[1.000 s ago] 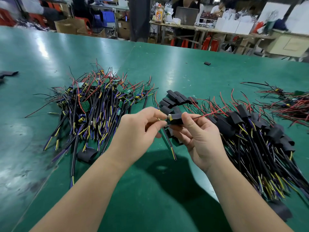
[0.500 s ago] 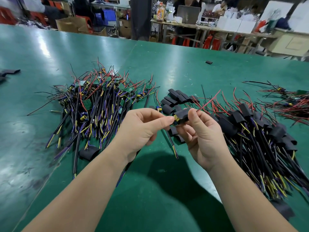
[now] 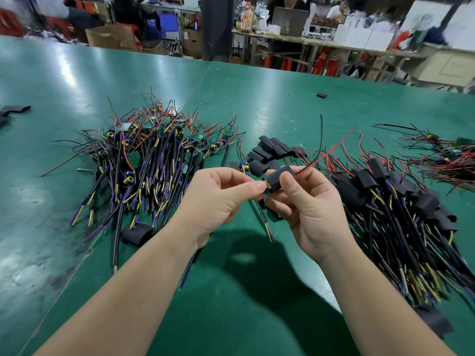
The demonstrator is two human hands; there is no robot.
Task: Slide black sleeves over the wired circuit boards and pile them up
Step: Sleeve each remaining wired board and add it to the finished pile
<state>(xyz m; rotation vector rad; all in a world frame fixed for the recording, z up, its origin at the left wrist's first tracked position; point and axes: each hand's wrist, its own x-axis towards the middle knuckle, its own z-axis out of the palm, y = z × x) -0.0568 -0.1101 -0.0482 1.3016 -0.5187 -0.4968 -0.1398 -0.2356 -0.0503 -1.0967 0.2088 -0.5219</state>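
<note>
Item — black sleeve (image 3: 279, 177), pinched in right hand (image 3: 308, 209); left hand (image 3: 218, 199) pinches the circuit board (image 3: 267, 188), seemingly almost covered. Risk — forcing may snag components or kink the red wire (image 3: 326, 155).

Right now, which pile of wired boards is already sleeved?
The pile of black-sleeved wired boards beside the right hand; the left pile shows bare green boards.

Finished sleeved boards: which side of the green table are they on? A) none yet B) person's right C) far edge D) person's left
B: the heap of wired circuit boards in black sleeves lies to the right of the right hand, while the left heap of wired boards shows bare green boards.
</note>
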